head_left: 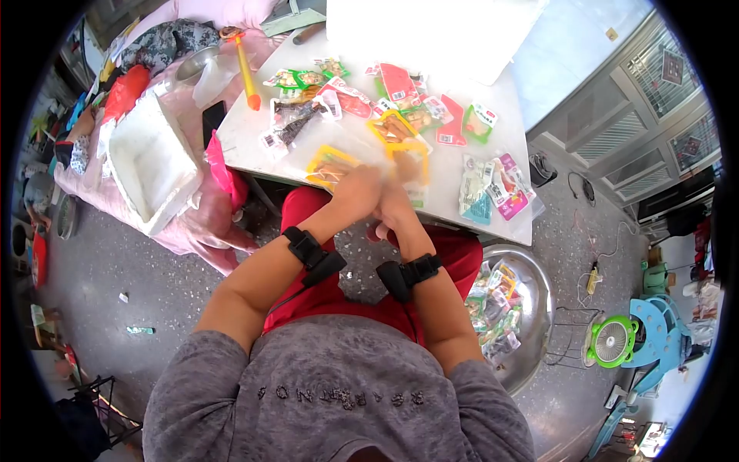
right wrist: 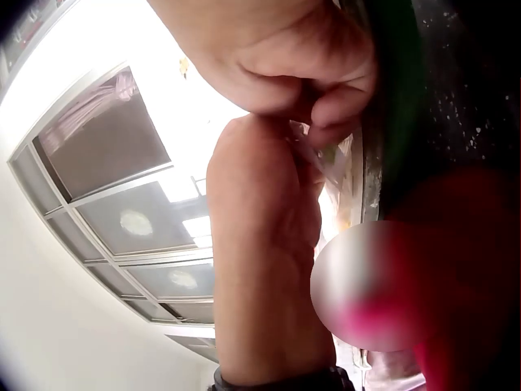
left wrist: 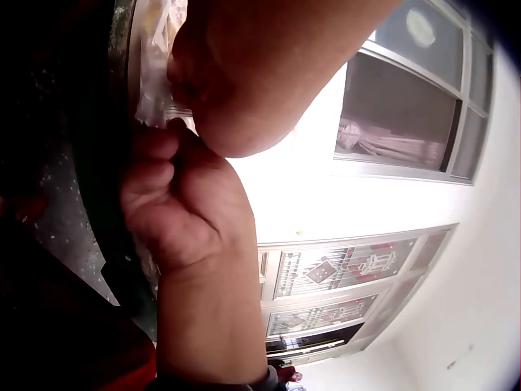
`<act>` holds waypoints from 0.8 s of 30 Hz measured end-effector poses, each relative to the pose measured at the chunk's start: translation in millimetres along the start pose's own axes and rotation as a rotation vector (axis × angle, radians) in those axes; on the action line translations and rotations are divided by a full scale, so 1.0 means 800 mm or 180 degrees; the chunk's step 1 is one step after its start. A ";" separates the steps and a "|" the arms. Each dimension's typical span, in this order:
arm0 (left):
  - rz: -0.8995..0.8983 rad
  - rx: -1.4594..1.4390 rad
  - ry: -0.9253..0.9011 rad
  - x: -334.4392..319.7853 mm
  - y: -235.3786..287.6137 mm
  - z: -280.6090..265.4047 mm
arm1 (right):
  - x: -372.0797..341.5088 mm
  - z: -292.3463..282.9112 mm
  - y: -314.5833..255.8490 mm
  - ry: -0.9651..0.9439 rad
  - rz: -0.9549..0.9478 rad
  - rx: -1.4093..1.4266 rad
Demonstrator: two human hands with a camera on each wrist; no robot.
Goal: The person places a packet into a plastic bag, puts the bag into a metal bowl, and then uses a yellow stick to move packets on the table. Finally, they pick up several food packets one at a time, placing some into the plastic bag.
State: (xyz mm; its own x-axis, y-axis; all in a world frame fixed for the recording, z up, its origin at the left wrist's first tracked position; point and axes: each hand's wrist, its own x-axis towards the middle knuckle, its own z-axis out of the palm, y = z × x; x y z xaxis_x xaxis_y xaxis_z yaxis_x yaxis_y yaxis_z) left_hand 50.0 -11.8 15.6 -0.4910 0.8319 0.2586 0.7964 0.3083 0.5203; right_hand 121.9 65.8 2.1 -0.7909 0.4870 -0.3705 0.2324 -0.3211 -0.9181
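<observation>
Both hands meet over the front edge of the white table (head_left: 254, 146). My left hand (head_left: 358, 192) has its fingers curled at a clear plastic packet (left wrist: 155, 98), its fingertips mostly hidden. Close against it, my right hand (head_left: 395, 206) pinches the same plastic with curled fingers; a crinkled corner of the packet (right wrist: 330, 159) shows beside them. Blur covers the hands in the head view. A yellow-edged food packet (head_left: 327, 165) lies beside the left hand, and another yellow-edged packet (head_left: 394, 127) lies beyond the hands.
Several red, green and clear food packets (head_left: 396, 83) spread across the table. Blue and pink packets (head_left: 508, 187) lie at its right. A metal basin (head_left: 539, 308) of packets stands on the floor at right. Left are a white foam box (head_left: 146, 165) and a pink bag (head_left: 223, 169).
</observation>
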 end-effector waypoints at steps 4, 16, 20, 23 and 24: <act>-0.0143 -0.0061 -0.0012 0.004 -0.008 -0.002 | -0.016 0.015 -0.024 -0.0272 0.0118 -0.0712; 0.0255 -0.0450 0.0767 -0.003 -0.046 0.037 | -0.007 -0.087 -0.017 0.1740 -0.1519 -0.2569; 0.0150 -0.0477 0.0799 -0.005 -0.044 0.039 | 0.000 -0.094 -0.015 0.1839 -0.1060 -0.2776; 0.0191 -0.0505 0.0855 -0.005 -0.045 0.041 | 0.016 -0.088 -0.015 0.1674 -0.0565 -0.2608; 0.0097 -0.0464 0.0763 -0.005 -0.045 0.042 | 0.018 -0.088 -0.014 0.1644 -0.0564 -0.2595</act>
State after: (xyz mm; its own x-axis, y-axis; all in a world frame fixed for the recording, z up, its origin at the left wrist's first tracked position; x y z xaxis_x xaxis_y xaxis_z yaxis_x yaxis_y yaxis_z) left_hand 34.9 -10.7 -31.5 -0.5510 0.7015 0.4520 0.7614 0.2009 0.6164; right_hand 147.8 133.4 -2.9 -0.5521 0.8319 -0.0558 0.6076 0.3556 -0.7102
